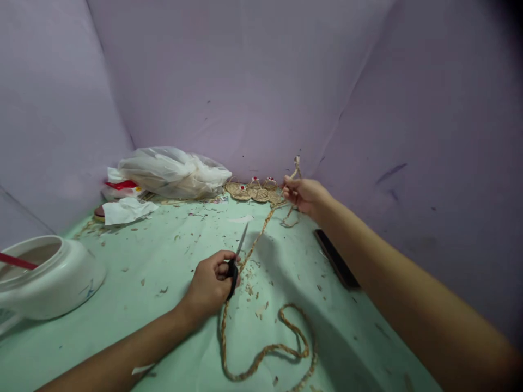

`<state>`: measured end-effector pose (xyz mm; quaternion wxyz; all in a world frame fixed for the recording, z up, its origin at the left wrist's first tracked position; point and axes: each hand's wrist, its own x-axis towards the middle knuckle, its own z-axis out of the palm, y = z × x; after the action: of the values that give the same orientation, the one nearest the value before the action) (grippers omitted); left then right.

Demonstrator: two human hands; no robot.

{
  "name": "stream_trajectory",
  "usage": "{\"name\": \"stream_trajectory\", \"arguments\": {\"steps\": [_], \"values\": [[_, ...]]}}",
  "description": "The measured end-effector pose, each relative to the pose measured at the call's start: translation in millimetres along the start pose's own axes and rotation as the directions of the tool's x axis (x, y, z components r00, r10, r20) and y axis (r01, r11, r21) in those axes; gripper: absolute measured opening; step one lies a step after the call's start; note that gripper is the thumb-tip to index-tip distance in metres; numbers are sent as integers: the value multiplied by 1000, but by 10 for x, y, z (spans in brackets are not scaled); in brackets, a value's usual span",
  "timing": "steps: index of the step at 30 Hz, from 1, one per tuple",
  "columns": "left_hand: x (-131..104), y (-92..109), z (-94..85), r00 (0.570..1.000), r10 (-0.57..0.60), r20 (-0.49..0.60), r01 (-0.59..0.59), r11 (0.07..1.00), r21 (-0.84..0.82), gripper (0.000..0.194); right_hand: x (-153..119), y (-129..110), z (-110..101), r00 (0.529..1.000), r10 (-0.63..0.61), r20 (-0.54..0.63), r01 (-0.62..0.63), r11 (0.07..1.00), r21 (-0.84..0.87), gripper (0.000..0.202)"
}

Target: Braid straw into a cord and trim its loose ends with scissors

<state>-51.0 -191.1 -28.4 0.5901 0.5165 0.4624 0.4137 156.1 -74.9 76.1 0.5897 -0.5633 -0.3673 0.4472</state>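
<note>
My left hand [214,280] is closed round the black handles of a pair of scissors [242,239], whose blades point up and away from me. A braided straw cord [261,231] also passes through or beside these fingers; which one is hard to tell. It runs taut up to my right hand [300,193], which pinches the cord at the back right, with a pale end sticking up above the fingers. The rest of the cord [267,348] lies in loose curves on the green cloth near me.
A white pot [61,283] with a red stick [16,261] stands at the left. At the back are a plastic bag [175,171], crumpled tissue [128,210] and woven discs [261,194]. A dark phone-like object [335,258] lies under my right forearm. Straw scraps dot the cloth.
</note>
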Motion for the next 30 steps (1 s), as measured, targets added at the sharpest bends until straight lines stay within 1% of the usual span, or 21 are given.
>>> {"name": "stream_trajectory", "arguments": {"steps": [3,5,6,7,9,10,12,13,15,17,18,19,21,22,23,24,25,26,27,30], "values": [[86,-37,-69,998,-20,-64,18,999,-36,41,298,-367,180,999,-33,-4,33,999,-22,26],[119,-64,-96,998,-28,-61,25,999,-47,42,502,-570,304,997,-76,-21,74,996,-54,31],[126,-76,-101,998,-33,-53,30,998,-53,42,588,-620,358,996,-88,1,88,992,-88,30],[129,-86,-101,998,-37,-47,34,998,-60,42,656,-626,405,994,-102,35,108,965,-241,30],[127,-100,-93,998,-37,-47,34,997,-65,41,728,-503,467,998,-59,35,67,930,-360,25],[126,-104,-88,998,-38,-53,35,998,-60,41,733,-389,482,998,-39,44,54,908,-416,24],[130,-107,-81,997,-36,-68,33,998,-51,41,687,-118,477,997,-21,71,52,883,-466,25],[135,-107,-80,997,-34,-76,30,998,-53,41,636,16,460,996,-16,84,55,872,-486,26],[150,-106,-82,995,-36,-96,29,997,-73,41,470,248,402,993,-47,111,97,860,-502,30],[162,-107,-87,992,-36,-122,23,994,-107,40,203,427,325,988,-79,136,137,857,-498,34],[164,-108,-89,991,-33,-131,17,992,-122,41,34,504,285,985,-52,166,130,856,-501,32],[163,-110,-90,990,-27,-135,9,991,-133,41,-153,576,247,974,86,208,38,849,-527,29],[149,-113,-89,990,-5,-138,-14,991,-136,41,-542,716,184,944,216,248,-51,841,-539,25],[137,-115,-85,991,8,-137,-25,992,-123,42,-721,784,163,901,315,297,-160,880,-447,20],[121,-116,-78,991,19,-135,-33,994,-103,42,-877,848,150,872,352,340,-248,917,-314,16],[104,-116,-70,991,30,-134,-41,996,-78,42,-1004,909,145,867,339,365,-291,940,-181,16],[86,-117,-59,991,38,-126,-45,998,-51,41,-1100,964,149,881,311,358,-302,950,-81,19],[67,-118,-47,992,46,-115,-50,998,-27,39,-1165,1012,159,899,283,335,-293,956,-20,23],[50,-120,-35,993,57,-100,-58,998,-5,38,-1206,1053,173,907,270,322,-291,957,17,27],[12,-136,1,993,107,-40,-105,993,63,34,-1244,1131,217,914,267,304,-326,931,163,37]]}}
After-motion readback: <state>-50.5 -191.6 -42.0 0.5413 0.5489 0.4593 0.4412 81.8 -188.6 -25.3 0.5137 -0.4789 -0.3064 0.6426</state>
